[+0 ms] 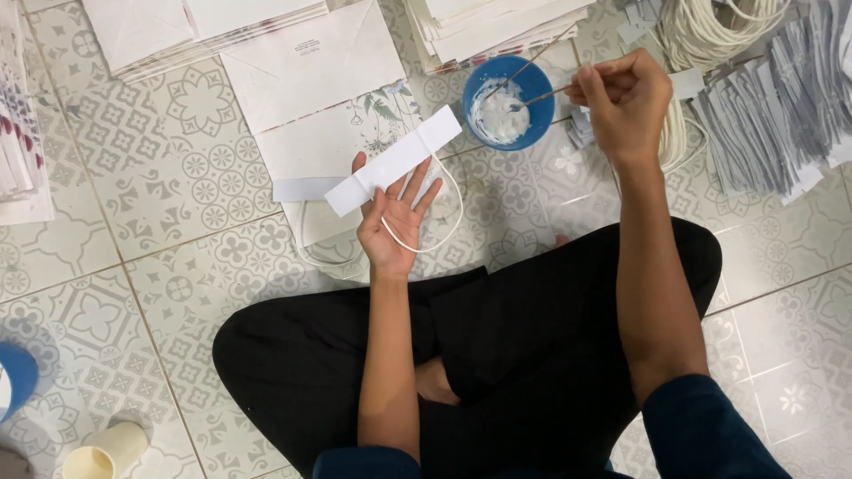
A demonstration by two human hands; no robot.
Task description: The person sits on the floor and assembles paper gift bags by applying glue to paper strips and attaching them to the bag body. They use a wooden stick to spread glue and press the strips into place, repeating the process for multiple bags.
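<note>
1. At the far left, a blue round container (pixel 16 377) pokes in at the frame's edge and a cream paper cup (pixel 105 451) lies on its side on the grey patterned floor tiles (pixel 169 168), both well apart from my hands and out of the way.

2. Flat white paper bags with a floral print (pixel 311 84) lie spread ahead of my crossed legs, near enough that I can reach them without shifting.

3. My left hand (pixel 390 222) lies open, palm up, nothing clenched; a white rectangular paper strip (pixel 393 161) rests across my fingertips, tilted, with a thin white cord loop (pixel 435 217) hanging from it over my palm. I carry it flat like this so its upper face is bare and steady.

4. The blue plastic bowl of white paste (pixel 506 102) stands on the tiles just beyond the strip, between my two hands, so the reach from paste to paper is short.

5. My right hand (pixel 626 102) is closed in a pinch on a thin wooden stick (pixel 541 93) whose tip points into the bowl's paste.

6. At the right, coils of white cord (pixel 710 31) and a fan of grey-white paper strips (pixel 772 115) lie heaped beside my right arm, kept near as stock.
</note>
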